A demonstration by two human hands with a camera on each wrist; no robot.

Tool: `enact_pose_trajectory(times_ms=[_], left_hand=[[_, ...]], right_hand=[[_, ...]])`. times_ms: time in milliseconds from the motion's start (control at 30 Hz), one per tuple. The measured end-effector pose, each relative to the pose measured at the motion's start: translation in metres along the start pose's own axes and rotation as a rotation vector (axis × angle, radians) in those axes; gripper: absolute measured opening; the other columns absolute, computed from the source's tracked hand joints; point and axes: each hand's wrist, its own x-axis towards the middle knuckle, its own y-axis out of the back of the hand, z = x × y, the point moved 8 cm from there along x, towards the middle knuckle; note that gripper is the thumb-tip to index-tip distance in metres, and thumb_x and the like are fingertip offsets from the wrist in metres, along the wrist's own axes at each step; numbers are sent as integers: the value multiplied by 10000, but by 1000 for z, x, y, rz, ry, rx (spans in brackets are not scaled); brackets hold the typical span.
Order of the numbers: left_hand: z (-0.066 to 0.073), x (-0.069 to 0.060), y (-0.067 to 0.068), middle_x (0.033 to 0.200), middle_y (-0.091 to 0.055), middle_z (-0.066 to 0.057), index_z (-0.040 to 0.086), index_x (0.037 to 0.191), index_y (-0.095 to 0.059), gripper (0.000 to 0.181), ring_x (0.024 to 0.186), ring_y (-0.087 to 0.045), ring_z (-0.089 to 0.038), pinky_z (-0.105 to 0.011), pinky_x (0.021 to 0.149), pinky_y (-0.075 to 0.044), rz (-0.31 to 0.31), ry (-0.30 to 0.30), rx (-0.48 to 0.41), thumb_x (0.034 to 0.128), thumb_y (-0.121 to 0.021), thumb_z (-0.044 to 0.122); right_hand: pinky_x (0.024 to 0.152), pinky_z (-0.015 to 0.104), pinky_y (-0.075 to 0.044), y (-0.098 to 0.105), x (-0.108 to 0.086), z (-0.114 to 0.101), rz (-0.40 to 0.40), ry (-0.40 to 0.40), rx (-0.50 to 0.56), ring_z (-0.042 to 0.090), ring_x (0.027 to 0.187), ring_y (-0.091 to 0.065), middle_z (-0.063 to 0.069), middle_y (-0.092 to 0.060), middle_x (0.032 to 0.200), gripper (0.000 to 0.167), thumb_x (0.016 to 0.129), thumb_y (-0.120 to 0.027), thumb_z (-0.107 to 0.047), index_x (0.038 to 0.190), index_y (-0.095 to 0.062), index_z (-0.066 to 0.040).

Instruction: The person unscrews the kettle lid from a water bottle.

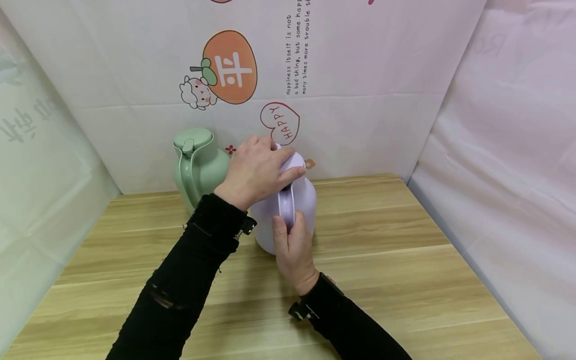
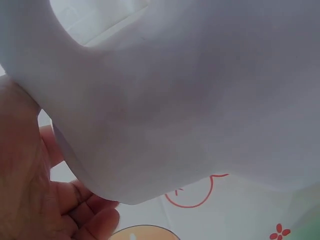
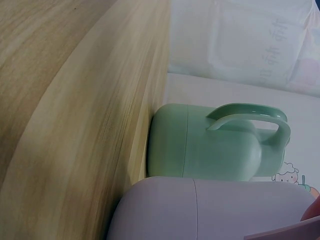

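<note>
A lavender thermos jug stands upright on the wooden table. My right hand holds its handle low down, with thumb and a finger showing on either side. Over the jug's top lies my left hand, its fingers and thumb curled around the lid. In the left wrist view the lavender jug fills most of the picture, and curled fingers show at the top's far edge. Part of the lid is hidden under the left hand.
Just left of the lavender jug stands a green thermos jug, close beside it in the right wrist view. The wooden table meets a printed white cloth at the back. White cloths also hang along both sides.
</note>
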Motion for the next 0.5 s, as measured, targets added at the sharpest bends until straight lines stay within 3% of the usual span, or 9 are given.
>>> enact_pose_trajectory(times_ms=[133, 300, 400, 500], left_hand=[[-3, 0, -1, 1365, -633, -127, 251, 1373, -675, 562, 1200, -579, -362, -493, 998, -474, 12, -26, -69, 1018, -500, 649], [-4, 1, -3, 1550, -530, -107, 160, 1479, -594, 533, 1435, -490, -318, -497, 1171, -391, 5, -145, -239, 1050, -499, 461], [-3, 1, -6, 1566, -521, -79, 168, 1479, -593, 507, 1468, -469, -258, -466, 1207, -357, -25, -208, -301, 1036, -456, 374], [-4, 0, -10, 1570, -524, -57, 204, 1467, -610, 515, 1477, -462, -212, -456, 1227, -327, -51, -228, -312, 1017, -404, 346]], right_hand=[[633, 341, -488, 0, 0, -1, -1, -3, 2, 235, 747, -598, 136, -587, 858, 382, 1109, -490, -364, 1044, -509, 11], [646, 367, -504, 0, 0, -2, 8, 0, -9, 246, 754, -617, 138, -606, 858, 379, 1106, -497, -370, 1044, -514, 4], [652, 376, -508, 1, 0, -2, 15, -1, -15, 250, 755, -619, 137, -611, 851, 368, 1104, -505, -360, 1045, -518, 3], [650, 376, -507, 0, 0, -1, 16, 3, -12, 248, 753, -616, 135, -608, 850, 363, 1105, -506, -352, 1048, -522, 6]])
